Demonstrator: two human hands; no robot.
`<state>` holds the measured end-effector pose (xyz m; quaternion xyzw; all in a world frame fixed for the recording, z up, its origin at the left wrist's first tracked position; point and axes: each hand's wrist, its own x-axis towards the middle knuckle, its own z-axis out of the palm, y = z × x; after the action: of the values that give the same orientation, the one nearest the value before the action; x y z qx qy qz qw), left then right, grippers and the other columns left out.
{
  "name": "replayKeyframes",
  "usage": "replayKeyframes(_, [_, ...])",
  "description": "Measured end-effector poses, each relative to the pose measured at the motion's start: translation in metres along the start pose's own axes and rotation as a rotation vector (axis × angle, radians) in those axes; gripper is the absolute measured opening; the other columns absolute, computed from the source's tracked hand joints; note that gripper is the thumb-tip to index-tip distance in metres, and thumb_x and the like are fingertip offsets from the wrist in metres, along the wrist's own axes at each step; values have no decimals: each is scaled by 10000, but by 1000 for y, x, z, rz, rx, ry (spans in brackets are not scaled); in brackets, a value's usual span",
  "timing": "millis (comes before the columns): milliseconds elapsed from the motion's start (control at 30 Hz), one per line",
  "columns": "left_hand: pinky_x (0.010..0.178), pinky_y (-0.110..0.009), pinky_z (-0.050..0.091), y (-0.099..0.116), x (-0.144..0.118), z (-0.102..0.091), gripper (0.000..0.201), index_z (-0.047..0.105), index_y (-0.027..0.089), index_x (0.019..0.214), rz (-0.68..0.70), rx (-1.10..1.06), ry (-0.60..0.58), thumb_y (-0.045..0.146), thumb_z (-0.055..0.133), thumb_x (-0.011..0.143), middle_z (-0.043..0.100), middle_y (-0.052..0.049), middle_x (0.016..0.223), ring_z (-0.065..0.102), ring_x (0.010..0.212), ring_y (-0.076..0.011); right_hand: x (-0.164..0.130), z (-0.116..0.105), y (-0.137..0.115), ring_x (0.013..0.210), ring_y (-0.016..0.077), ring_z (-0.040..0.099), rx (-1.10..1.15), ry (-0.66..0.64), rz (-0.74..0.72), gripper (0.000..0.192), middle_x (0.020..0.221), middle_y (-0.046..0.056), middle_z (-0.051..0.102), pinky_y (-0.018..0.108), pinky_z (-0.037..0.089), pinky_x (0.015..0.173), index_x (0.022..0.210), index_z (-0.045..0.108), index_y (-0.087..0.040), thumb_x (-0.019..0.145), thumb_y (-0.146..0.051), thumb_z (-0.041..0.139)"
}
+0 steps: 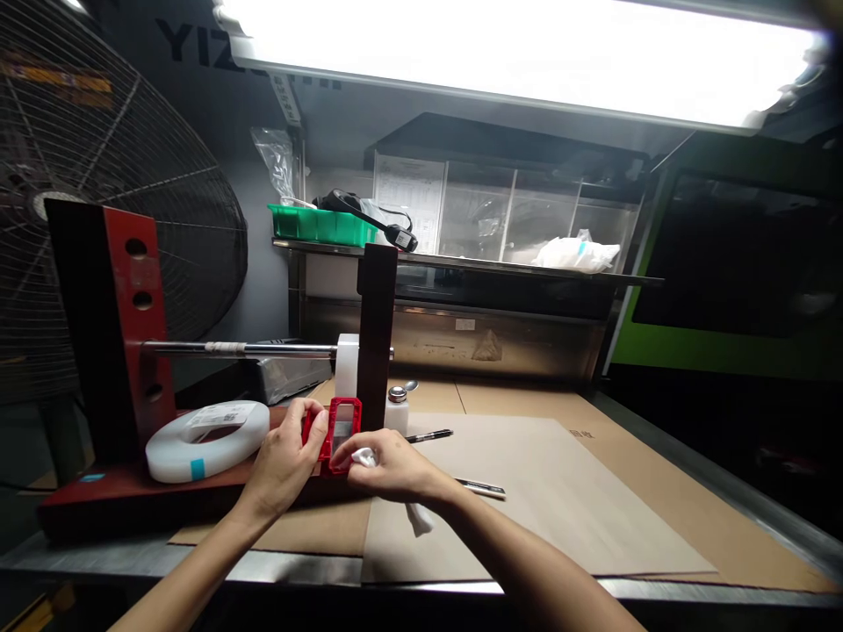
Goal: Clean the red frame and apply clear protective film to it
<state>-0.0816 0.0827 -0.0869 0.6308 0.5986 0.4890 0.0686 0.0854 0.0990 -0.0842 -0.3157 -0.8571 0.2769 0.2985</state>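
Observation:
My left hand (284, 458) is closed on the left side of a small red plastic frame-like part (356, 409), with thumb and fingers pinching its edge. The part has a clear or greyish window in its middle and stands tilted toward me. In my right hand (399, 467), the fingers are curled round a crumpled white wipe (420, 520), whose tail hangs below the palm. The right fingertips reach the lower part of the red piece; whether the wipe touches the window is hidden. Left of my left hand lies a roll of translucent film (168, 458) with a label.
A dark red stand (378, 307) carries a metal rod (283, 349) with a white roll (346, 364). Behind my hands is a white pump bottle (397, 412). A pen (431, 435) and a cutter knife (484, 488) lie on the cardboard (546, 527). A large fan (198, 202) stands left.

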Motion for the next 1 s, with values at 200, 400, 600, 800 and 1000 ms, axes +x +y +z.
replayKeyframes(200, [560,-309,432,2,-2,0,237,433,264,831,-4,6,-8,487,354,819,596,18,677,605,573,-209,-7,-4,-4,625,160,582,-508,28,-44,296,698,-22,667,243,341,559,986,649,-291,716,-218,553])
replayKeyframes(400, [564,-317,435,0,-1,0,235,429,267,837,-3,15,-12,486,347,819,604,14,671,613,583,-221,-4,-7,-5,668,182,626,-658,16,-97,298,779,4,708,255,286,523,1052,603,-290,763,-273,533])
replayKeyframes(600, [605,-329,433,-1,-1,0,235,435,266,862,-4,27,-4,479,340,824,614,1,706,620,635,-234,2,-8,-8,630,232,653,-835,41,-133,557,827,77,725,274,311,479,1350,371,-224,803,-253,473])
replayKeyframes(800, [619,-328,459,-4,1,0,259,448,262,913,-14,13,4,483,343,830,637,-17,767,631,656,-237,4,-4,-10,595,237,645,-916,0,-110,654,777,98,716,281,351,484,1424,255,-188,805,-232,463])
replayKeyframes(1000, [736,-382,479,-10,3,-1,358,510,264,1015,-41,-6,-20,515,325,839,678,-49,850,652,817,-281,-6,-21,0,702,180,626,-732,116,-27,460,823,22,707,258,329,563,1294,439,-275,836,-249,473])
